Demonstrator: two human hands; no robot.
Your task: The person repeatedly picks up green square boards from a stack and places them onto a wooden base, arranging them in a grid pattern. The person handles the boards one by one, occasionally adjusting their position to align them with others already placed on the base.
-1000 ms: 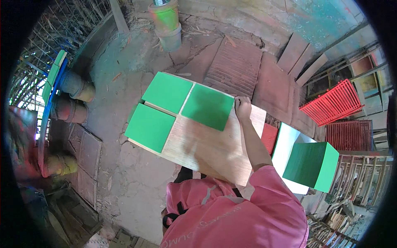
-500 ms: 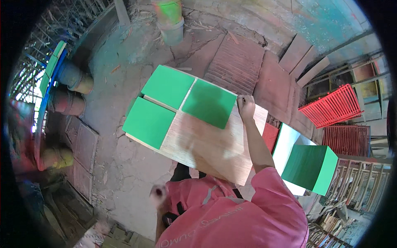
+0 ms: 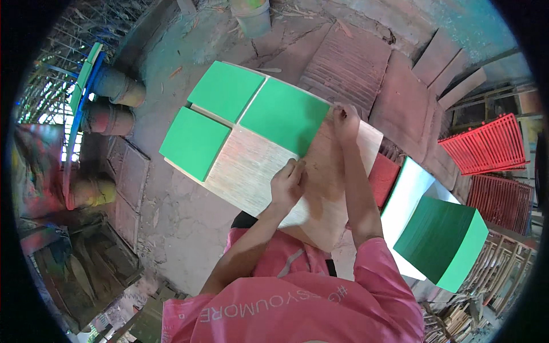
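Three flat green square sheets lie on a pale wooden board (image 3: pixel 249 171): one at the far left (image 3: pixel 225 90), one at the near left (image 3: pixel 196 143) and one on the right (image 3: pixel 286 116). My left hand (image 3: pixel 287 186) has its fingers closed at the near corner of the right-hand sheet. At that sheet's far right corner, my right hand (image 3: pixel 346 123) is curled closed too. How much of each corner lies inside the fingers is hidden. Bare wood shows along the board's near side and right end.
A thick green stack of sheets (image 3: pixel 443 243) stands on a white surface (image 3: pixel 400 197) to my right, beside a red block (image 3: pixel 384 180). Red slatted racks (image 3: pixel 485 146) are farther right. Buckets (image 3: pixel 108 120) line the left; another bucket (image 3: pixel 251 20) stands at the far side.
My left hand has come up from beside my body to the near corner of the right-hand green sheet. My right hand stays at its far corner. The whole view has shifted slightly.
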